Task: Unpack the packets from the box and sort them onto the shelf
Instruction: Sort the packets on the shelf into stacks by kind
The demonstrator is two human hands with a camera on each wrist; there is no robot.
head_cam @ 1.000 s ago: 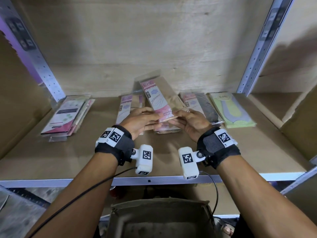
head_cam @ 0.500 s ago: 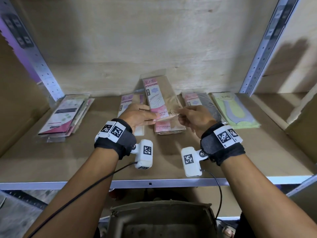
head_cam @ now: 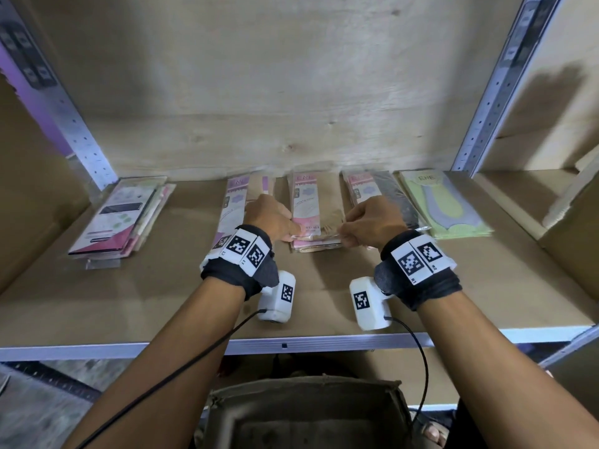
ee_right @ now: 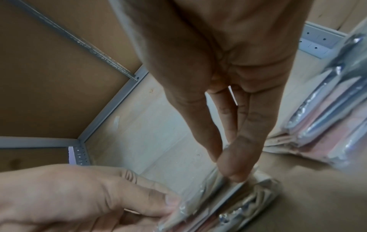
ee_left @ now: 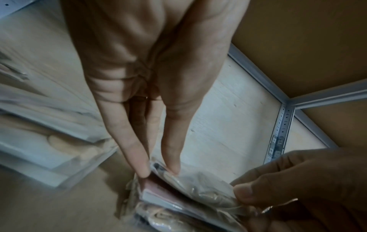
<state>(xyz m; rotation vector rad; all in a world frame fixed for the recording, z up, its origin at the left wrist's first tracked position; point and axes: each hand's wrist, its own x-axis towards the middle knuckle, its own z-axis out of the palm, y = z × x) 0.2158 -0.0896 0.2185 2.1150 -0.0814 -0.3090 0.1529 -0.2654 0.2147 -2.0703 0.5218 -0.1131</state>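
A pink-and-beige packet (head_cam: pixel 309 205) lies flat on top of a stack of like packets in the middle of the shelf (head_cam: pixel 155 303). My left hand (head_cam: pixel 293 235) pinches its near left corner, thumb and fingers closed on the plastic edge (ee_left: pixel 158 171). My right hand (head_cam: pixel 344 236) pinches the near right corner (ee_right: pixel 232 171). The packet (ee_left: pixel 198 183) shows crinkled clear wrap over a pink card. The open cardboard box (head_cam: pixel 304 413) sits below the shelf's front edge; its inside is dark.
Other stacks lie in a row: a dark-and-pink stack (head_cam: pixel 116 222) at far left, a lilac one (head_cam: pixel 231 209), a pink-and-black one (head_cam: pixel 379 192) and a green one (head_cam: pixel 444 205). Metal uprights (head_cam: pixel 486 102) flank the bay. A plywood back wall stands behind.
The packet was tilted up off the stack; now it is laid down flat on it. Both hands moved forward and down with it, still gripping its near end.
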